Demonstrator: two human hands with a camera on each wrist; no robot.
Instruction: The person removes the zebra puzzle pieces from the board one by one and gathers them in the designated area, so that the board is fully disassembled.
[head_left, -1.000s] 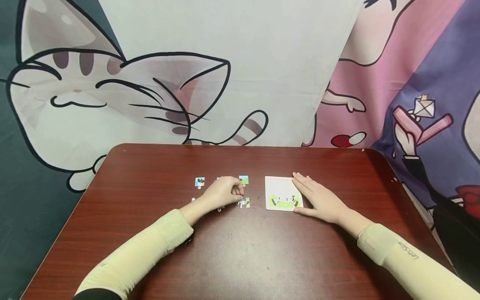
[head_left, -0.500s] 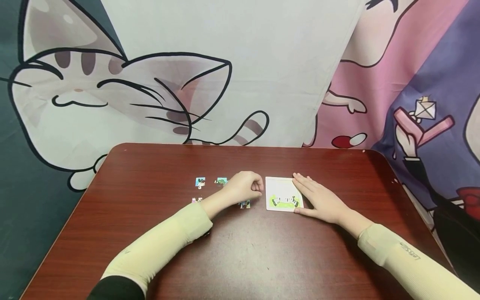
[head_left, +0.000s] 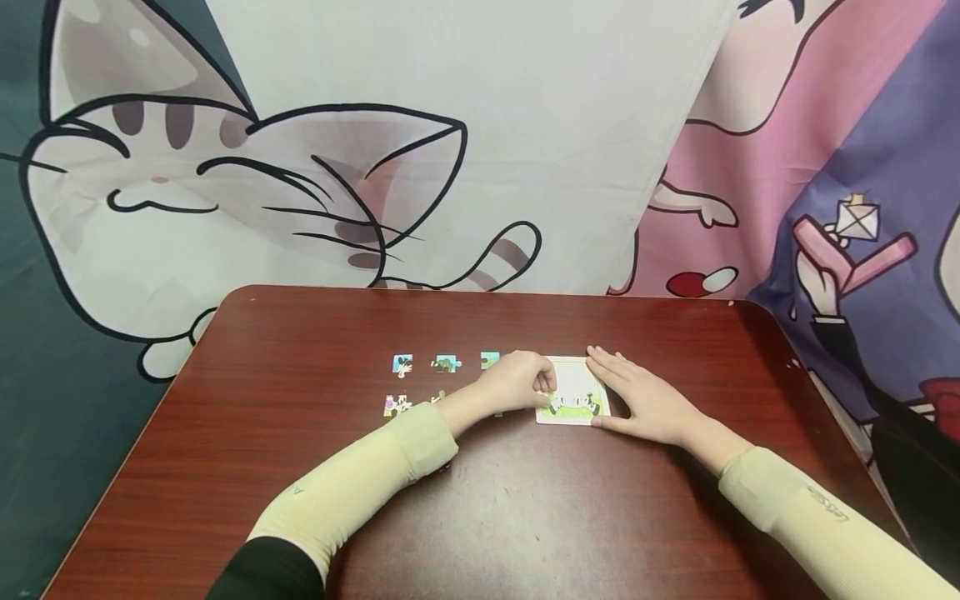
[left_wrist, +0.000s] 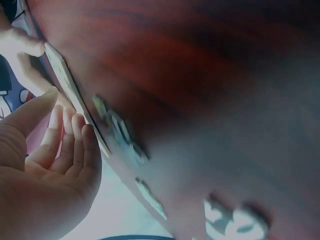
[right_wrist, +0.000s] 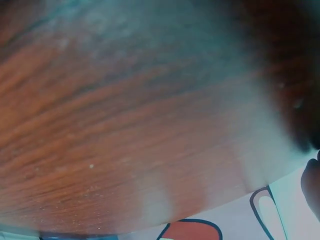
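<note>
A square white card (head_left: pixel 576 383) with a green and black-and-white picture lies on the table. My right hand (head_left: pixel 647 404) rests along its right edge, fingers straight and thumb at the lower corner. From the left, my left hand (head_left: pixel 516 382) reaches the card's left edge with fingers loosely curved. In the left wrist view a gap shows between the left thumb (left_wrist: pixel 37 111) and the fingertips, and nothing appears in it. Left of the card lie several small jigsaw pieces in two rows, among them a green-blue piece (head_left: pixel 447 364); the left hand and forearm partly cover the lower row.
The brown wooden table (head_left: pixel 315 333) extends on all sides of the card and pieces. Behind its far edge hangs a cloth backdrop (head_left: pixel 570 150) with cartoon cats. The right wrist view shows mostly blurred tabletop.
My left hand has moved right, from over the jigsaw pieces to the card's left edge, uncovering the upper row. My right hand has stayed at the card.
</note>
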